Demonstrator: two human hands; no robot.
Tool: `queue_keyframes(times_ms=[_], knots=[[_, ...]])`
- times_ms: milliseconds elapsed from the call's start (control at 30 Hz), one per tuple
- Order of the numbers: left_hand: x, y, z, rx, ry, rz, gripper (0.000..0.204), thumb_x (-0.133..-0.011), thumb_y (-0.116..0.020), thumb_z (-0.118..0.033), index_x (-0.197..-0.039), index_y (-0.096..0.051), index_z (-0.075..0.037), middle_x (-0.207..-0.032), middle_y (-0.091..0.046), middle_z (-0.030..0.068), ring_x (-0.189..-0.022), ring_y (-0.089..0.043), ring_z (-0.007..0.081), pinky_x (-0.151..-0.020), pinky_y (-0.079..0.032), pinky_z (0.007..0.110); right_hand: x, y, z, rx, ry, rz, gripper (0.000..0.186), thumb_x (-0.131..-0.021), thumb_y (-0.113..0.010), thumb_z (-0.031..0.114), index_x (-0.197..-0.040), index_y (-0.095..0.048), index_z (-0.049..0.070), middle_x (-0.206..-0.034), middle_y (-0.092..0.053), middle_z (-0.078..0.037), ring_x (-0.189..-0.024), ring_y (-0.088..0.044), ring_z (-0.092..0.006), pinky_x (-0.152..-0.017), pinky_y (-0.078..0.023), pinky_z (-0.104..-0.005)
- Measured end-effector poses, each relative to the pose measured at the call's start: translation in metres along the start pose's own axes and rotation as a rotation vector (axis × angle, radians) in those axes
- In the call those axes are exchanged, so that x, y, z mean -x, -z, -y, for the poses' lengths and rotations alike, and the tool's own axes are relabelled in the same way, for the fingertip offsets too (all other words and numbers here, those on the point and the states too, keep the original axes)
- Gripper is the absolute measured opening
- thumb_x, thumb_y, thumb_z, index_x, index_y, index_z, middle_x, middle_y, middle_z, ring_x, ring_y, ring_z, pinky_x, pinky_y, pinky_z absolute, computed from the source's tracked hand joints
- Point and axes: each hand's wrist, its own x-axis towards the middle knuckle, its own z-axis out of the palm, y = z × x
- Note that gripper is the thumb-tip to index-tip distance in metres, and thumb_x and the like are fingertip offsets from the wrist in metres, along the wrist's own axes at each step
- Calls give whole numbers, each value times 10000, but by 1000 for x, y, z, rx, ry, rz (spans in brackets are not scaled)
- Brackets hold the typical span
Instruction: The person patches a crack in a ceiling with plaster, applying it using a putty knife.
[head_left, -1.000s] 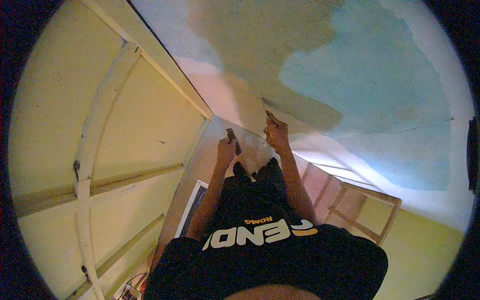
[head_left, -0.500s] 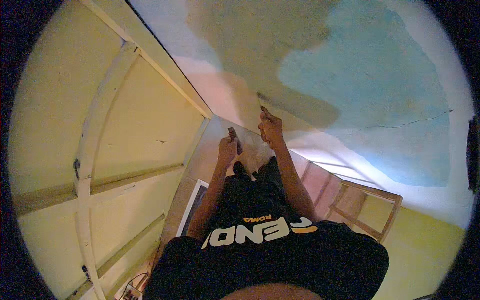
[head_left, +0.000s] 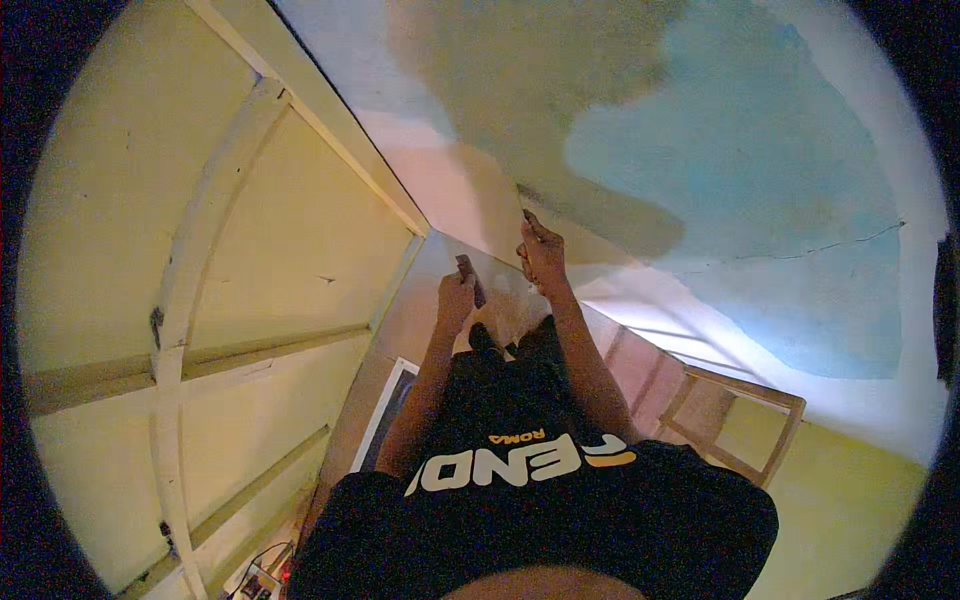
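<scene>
My left hand [head_left: 455,293] grips a small flat brownish tool [head_left: 463,264], apparently a scraper, held at waist height above my feet. My right hand [head_left: 543,255] is closed round the handle of a thin blade [head_left: 522,200], apparently a putty knife, which is at the painted wall [head_left: 620,120] and casts a shadow along it; whether it touches cannot be told. The wall has blue-green, pinkish and white patches, an olive-brown shaded area and a thin crack on the right. My dark shoes [head_left: 485,335] show below my hands.
A yellow panelled wall [head_left: 110,250] with pale battens [head_left: 210,200] stands at my left. A white-framed panel [head_left: 383,405] lies lower left of my arms. A wooden frame [head_left: 785,440] and a pink surface [head_left: 640,360] are at the right. Wires with a small device [head_left: 260,575] sit at the lower left.
Since a second ago my right hand has moved slightly up and leftward along the wall with the blade. My left hand has barely moved, and the view has shifted a little.
</scene>
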Motion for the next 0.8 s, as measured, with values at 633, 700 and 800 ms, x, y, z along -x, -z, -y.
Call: queue_keyframes(times_ms=[633, 700, 800], knots=[[7, 6, 6, 115, -28, 12, 198, -871, -525, -110, -763, -598, 39, -641, -602, 95, -569, -579, 175, -517, -456, 343, -43, 18, -44, 239, 417, 125, 415, -922, -548, 361, -1298, -530, 185, -545, -475, 1, -337, -354, -64, -313, -298, -219], [6, 10, -4, 123, -23, 12, 201, -872, -523, -110, -755, -594, 37, -646, -603, 95, -564, -576, 175, -509, -451, 341, -44, 40, -46, 328, 521, 152, 419, -922, -551, 357, -1291, -535, 160, -551, -493, 4, -337, -376, -62, -311, -304, -215], [0, 26, 25, 98, 4, -48, 205, -874, -520, -108, -743, -584, 36, -647, -601, 94, -555, -572, 178, -502, -447, 339, -8, -15, -6, 15, 39, 109, 424, -922, -554, 342, -1295, -527, 141, -557, -509, 1, -337, -395, -63, -310, -309, -212]])
